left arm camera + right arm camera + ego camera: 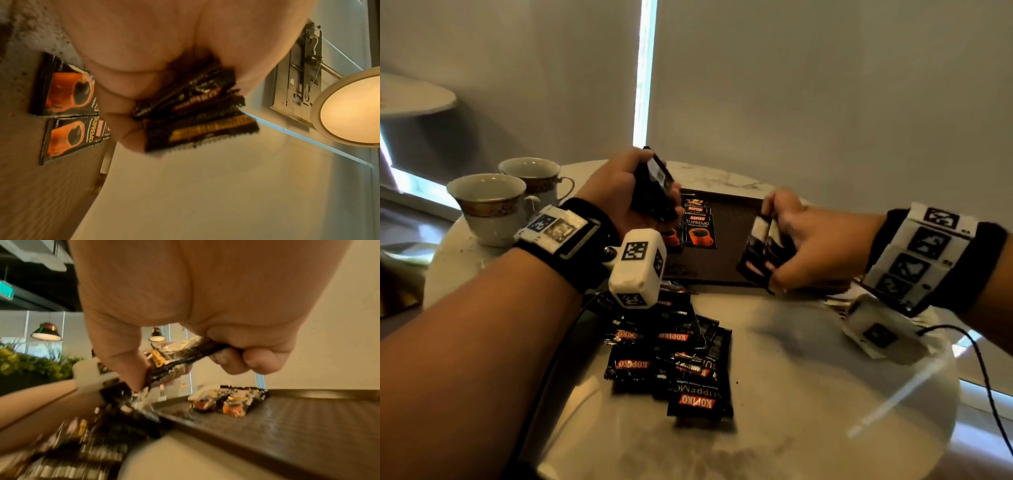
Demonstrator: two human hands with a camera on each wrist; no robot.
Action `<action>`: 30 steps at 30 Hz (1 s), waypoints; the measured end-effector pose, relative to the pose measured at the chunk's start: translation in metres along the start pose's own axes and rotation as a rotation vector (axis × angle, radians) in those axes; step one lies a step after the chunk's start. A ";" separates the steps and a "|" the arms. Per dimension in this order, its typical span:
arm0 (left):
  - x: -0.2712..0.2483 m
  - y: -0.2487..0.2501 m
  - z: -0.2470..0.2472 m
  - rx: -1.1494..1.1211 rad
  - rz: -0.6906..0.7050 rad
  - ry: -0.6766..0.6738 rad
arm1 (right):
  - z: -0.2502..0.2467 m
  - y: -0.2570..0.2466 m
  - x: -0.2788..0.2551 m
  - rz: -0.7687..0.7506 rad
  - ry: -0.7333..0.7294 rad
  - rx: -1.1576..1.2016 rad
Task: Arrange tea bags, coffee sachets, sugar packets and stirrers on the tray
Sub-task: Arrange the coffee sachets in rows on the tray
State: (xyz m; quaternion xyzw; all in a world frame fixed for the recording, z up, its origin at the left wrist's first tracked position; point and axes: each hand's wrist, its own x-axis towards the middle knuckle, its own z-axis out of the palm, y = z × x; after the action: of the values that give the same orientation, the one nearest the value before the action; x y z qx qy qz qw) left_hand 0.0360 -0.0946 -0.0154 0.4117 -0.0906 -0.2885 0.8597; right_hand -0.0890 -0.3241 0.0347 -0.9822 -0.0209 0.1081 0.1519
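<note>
Step in hand: laying out coffee sachets; tea bags, sugar packets and stirrers could not be picked out with certainty.
Left hand [619, 186]: fingers curled round a small stack of sachets [657, 186], held above the tray's left end.
Right hand [796, 240]: pinched one sachet [758, 250] between thumb and fingers, just over the tray's near edge.
Tray [736, 219]: dark, on the round table [791, 377]; a few sachets [697, 222] already lay face up in overlapping rows at its left end.
Loose pile [678, 356]: more sachets on the table, near the tray.
Cups [493, 205]: two, left of the tray, untouched.
Next move, judged: the pinched sachet should go down beside the laid rows, same face up, edges aligned.
</note>
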 end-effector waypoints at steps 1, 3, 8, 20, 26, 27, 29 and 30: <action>-0.001 -0.001 0.002 0.029 -0.008 -0.037 | -0.005 -0.005 0.004 -0.023 0.066 0.060; -0.004 -0.004 0.007 0.099 -0.021 -0.112 | -0.013 -0.016 0.014 -0.097 0.186 0.150; -0.014 -0.009 0.016 0.184 -0.043 -0.188 | -0.016 -0.045 0.045 -0.237 0.285 0.170; -0.014 -0.014 0.014 0.085 -0.010 -0.286 | 0.010 -0.066 0.065 -0.439 0.223 0.226; -0.015 -0.011 0.014 0.040 0.005 -0.261 | 0.009 -0.062 0.062 -0.495 0.271 0.337; -0.014 -0.012 0.014 0.051 0.014 -0.271 | 0.010 -0.062 0.062 -0.502 0.273 0.316; -0.014 -0.013 0.013 0.082 0.026 -0.298 | 0.012 -0.062 0.064 -0.517 0.280 0.267; -0.015 -0.014 0.013 0.098 0.030 -0.301 | 0.014 -0.061 0.066 -0.527 0.290 0.252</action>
State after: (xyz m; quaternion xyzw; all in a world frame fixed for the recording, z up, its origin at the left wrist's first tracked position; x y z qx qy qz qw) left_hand 0.0130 -0.1009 -0.0164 0.4039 -0.2385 -0.3296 0.8194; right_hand -0.0283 -0.2568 0.0267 -0.9217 -0.2391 -0.0740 0.2962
